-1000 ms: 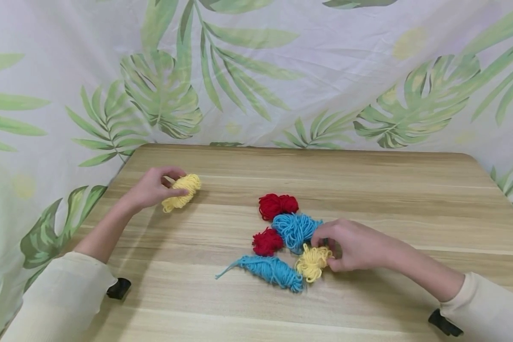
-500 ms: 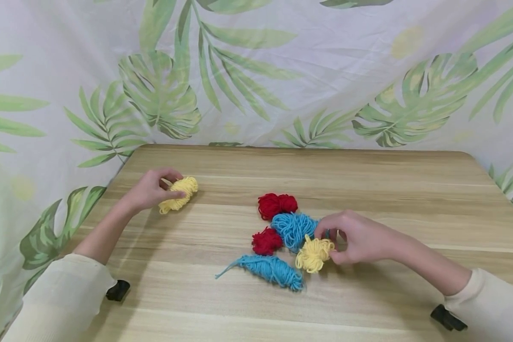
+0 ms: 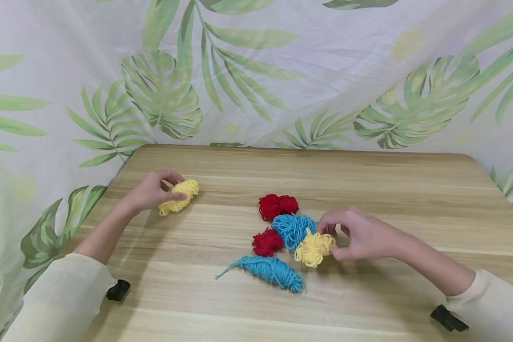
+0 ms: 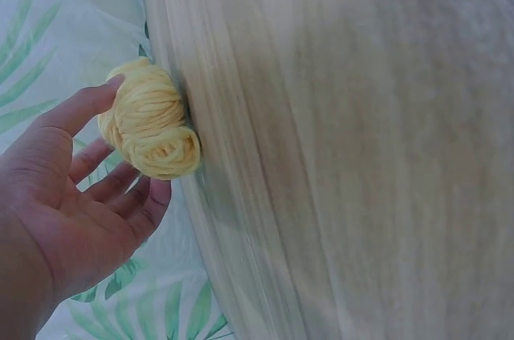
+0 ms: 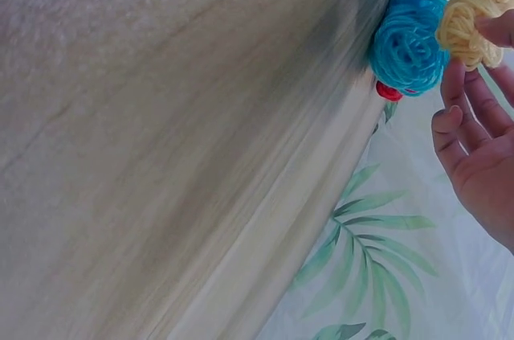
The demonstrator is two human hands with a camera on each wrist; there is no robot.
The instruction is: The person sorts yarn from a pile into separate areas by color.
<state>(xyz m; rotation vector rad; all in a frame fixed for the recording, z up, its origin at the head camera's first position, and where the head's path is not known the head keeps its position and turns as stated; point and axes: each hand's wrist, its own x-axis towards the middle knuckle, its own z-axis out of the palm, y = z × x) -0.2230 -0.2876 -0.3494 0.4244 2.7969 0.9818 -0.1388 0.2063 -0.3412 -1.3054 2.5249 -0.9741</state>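
Note:
At the table's left side my left hand (image 3: 151, 191) pinches a yellow yarn bundle (image 3: 180, 197) between thumb and fingers. The left wrist view shows the thumb across this wound yarn bundle (image 4: 152, 119), with the other fingers beneath it. My right hand (image 3: 363, 235) pinches a second, looser yellow yarn bundle (image 3: 314, 248) at its right end. In the head view it overlaps the lower right of a blue yarn bundle (image 3: 291, 228). The right wrist view has this yellow yarn bundle (image 5: 470, 28) right beside the blue yarn (image 5: 411, 38).
Two red yarn bundles, an upper red bundle (image 3: 278, 206) and a lower red bundle (image 3: 267, 242), lie left of the blue yarn. A long blue bundle (image 3: 272, 271) with a loose tail lies nearer the front. Behind the wooden table (image 3: 367, 175) hangs a leaf-print cloth (image 3: 248, 71).
My right hand has lifted the looser yellow bundle up and away from the long blue one. My left hand, with its yellow bundle, has sunk slightly.

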